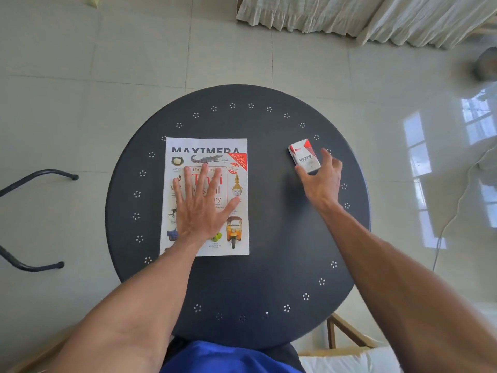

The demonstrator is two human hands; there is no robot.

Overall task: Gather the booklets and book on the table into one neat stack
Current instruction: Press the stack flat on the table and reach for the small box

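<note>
A stack lies on the left half of the round dark table point(242, 278). Its top is a white picture-dictionary book point(236, 227) with a tuk-tuk and a crocodile on the cover. Under it a white booklet point(207, 144) headed "MAXIMERA" shows along the far edge. My left hand point(200, 205) rests flat on the book, fingers spread. On the right, my right hand point(321, 179) has its thumb and fingers around a small red-and-white box point(304, 156) marked "VESS", which stands on the table top.
Black metal chair legs point(40, 219) curve in at the left, on the pale tiled floor. A wooden chair frame with a white cushion point(347, 345) sits near the table's near right edge. Curtains point(349, 17) hang at the back; a white cable point(454, 211) trails at the right.
</note>
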